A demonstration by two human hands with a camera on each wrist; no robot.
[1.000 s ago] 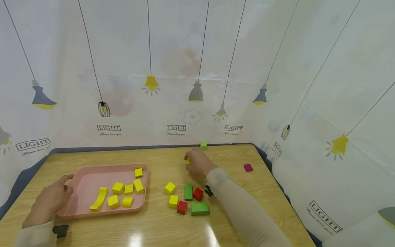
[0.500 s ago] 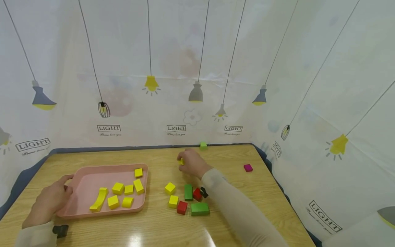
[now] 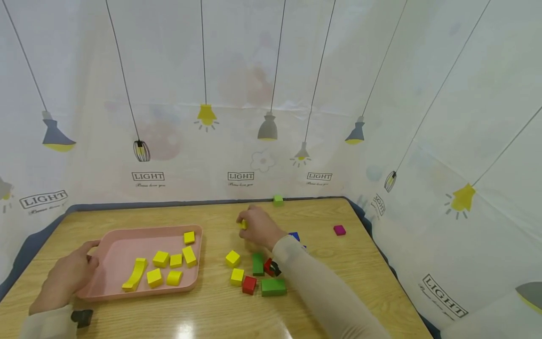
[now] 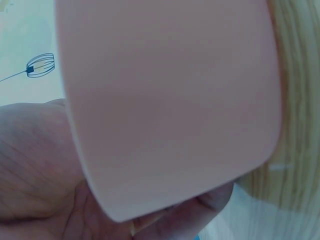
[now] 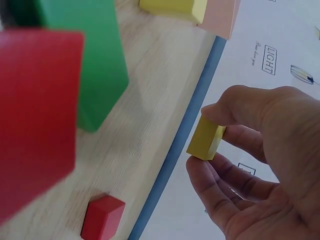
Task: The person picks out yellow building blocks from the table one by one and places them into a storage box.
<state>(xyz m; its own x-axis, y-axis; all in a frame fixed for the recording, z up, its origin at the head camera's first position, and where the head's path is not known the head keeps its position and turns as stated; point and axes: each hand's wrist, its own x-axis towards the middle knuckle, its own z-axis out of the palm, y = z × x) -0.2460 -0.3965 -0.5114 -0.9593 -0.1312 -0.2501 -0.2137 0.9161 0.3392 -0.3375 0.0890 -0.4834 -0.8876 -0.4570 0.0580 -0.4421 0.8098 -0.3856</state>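
Observation:
My right hand [image 3: 259,228] pinches a small yellow block [image 5: 207,137] between thumb and fingertips, above the far middle of the table. On the left, my left hand [image 3: 72,270] grips the left edge of a pink tray [image 3: 123,235], its fingers reaching under the wall [image 4: 170,110] in the left wrist view. Inside the tray lie several yellow blocks [image 3: 161,259], among them a long curved one [image 3: 135,274]. Two yellow cubes [image 3: 232,258] stand on the table right of the tray, beside green blocks [image 3: 273,287] and red cubes [image 3: 249,285].
A light green block [image 3: 278,200] sits at the table's back edge. Toward the right lies a magenta block [image 3: 339,230]. Blue blocks [image 3: 294,235] show partly behind my right forearm [image 3: 322,287]. A printed sheet [image 3: 237,141] rises behind the wooden table [image 3: 148,320].
My right hand has moved left over the table with the yellow block. Blue blocks have come into view behind its sleeve. The left hand and tray have stayed in place.

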